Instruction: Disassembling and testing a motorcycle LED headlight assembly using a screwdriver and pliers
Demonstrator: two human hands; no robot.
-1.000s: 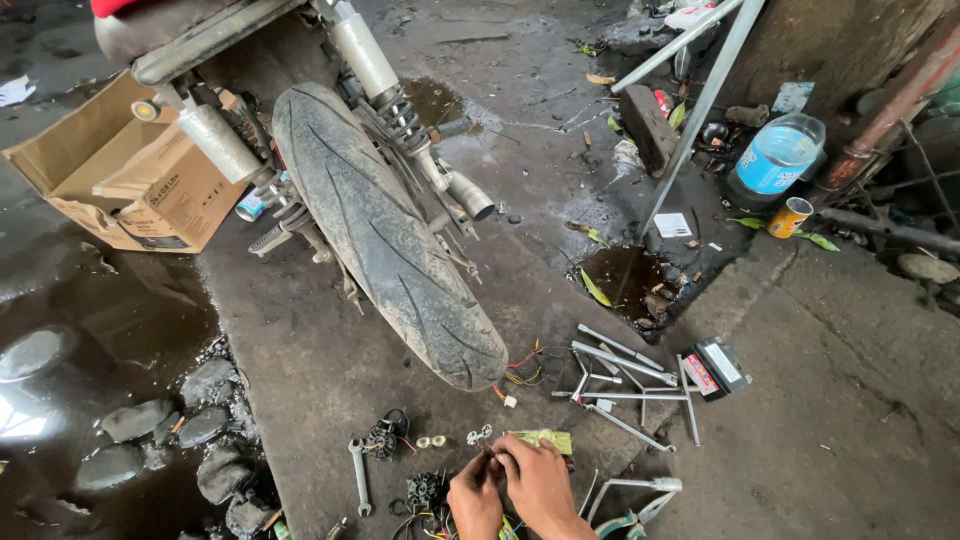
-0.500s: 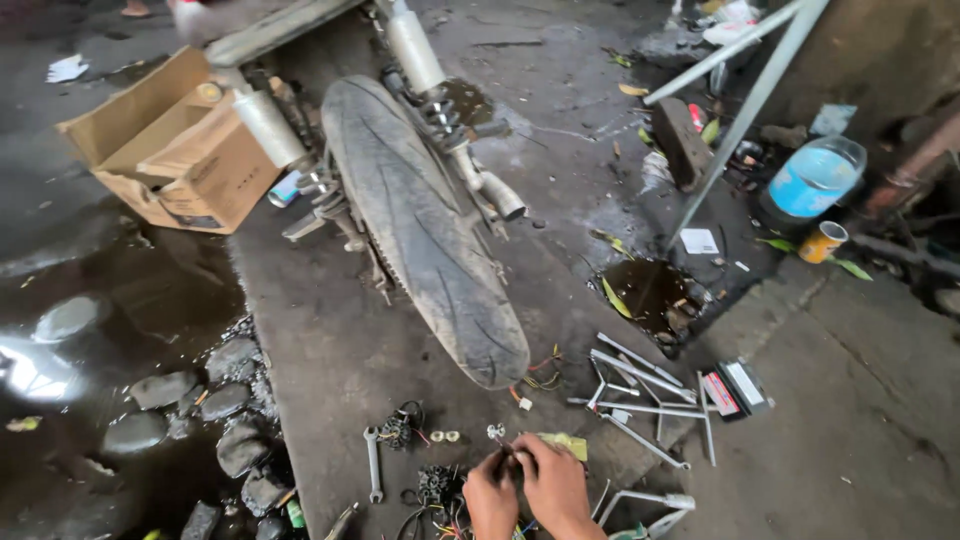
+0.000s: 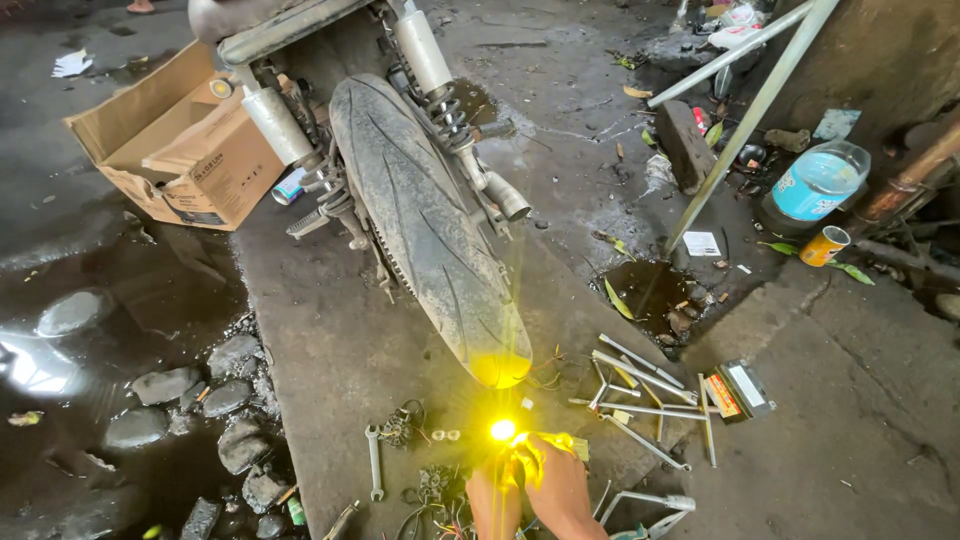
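Far left: dark puddle [image 3: 60,340] on the concrete floor [image 3: 330,350], grey stones [image 3: 165,385] along its edge. Above them, an open cardboard box [image 3: 185,150]. Beside it, the motorcycle rear tyre [image 3: 425,220], tread up, 1 shock absorber [image 3: 435,75] on its right flank. Below the tyre, a spanner [image 3: 374,462] lies flat by a tangle of wires [image 3: 432,488].

Bottom centre: left hand [image 3: 492,498] and right hand [image 3: 558,485] side by side, both closed around a small lit yellow lamp [image 3: 503,430] (glare hides the finger positions; grip probably pinched). Lamp sits just under the tyre's lowest point, its glow tinting the rubber.

Right of hands: scattered metal rods [image 3: 645,385], a small flat box [image 3: 740,388]. Far right: blue-capped jug [image 3: 820,180], orange can [image 3: 825,246], 2 long leaning poles [image 3: 750,110].
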